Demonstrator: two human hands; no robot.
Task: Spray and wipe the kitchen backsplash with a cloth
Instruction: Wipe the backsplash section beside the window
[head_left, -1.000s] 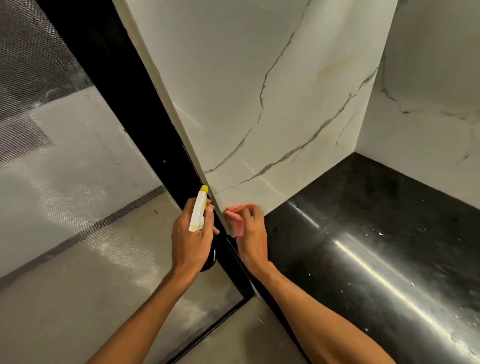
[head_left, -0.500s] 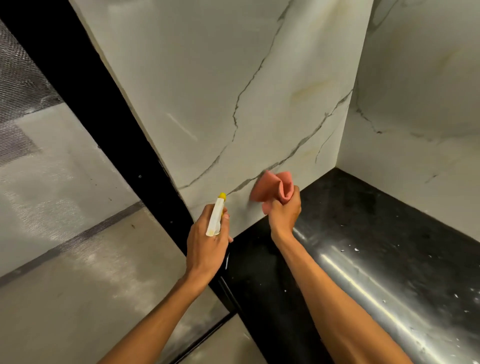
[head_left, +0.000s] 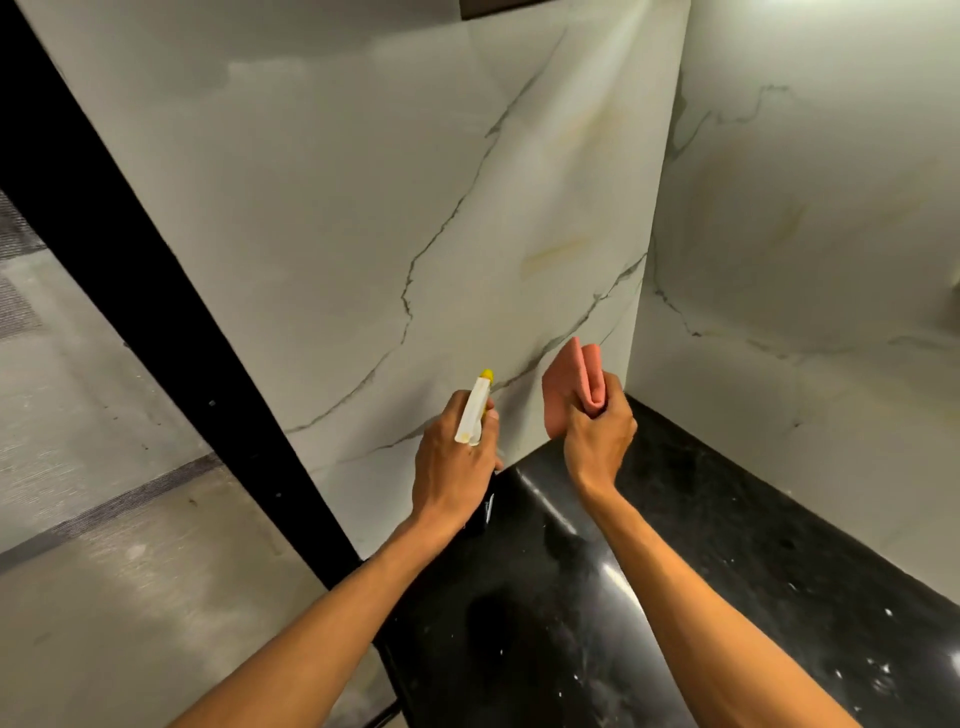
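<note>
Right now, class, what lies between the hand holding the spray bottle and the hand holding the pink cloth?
Nothing. In the head view, only bare marble backsplash shows between the left hand with the spray bottle and the right hand with the pink cloth.

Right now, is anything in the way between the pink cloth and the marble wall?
Nothing visible. The pink cloth in the right hand is right up at the backsplash; the spray bottle sits apart, left.

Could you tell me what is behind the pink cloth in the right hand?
Behind the cloth is the white veined backsplash, near its corner above the black counter. The patch directly behind it is covered, so whether cloth and wall touch cannot be told. The right hand grips it.
</note>
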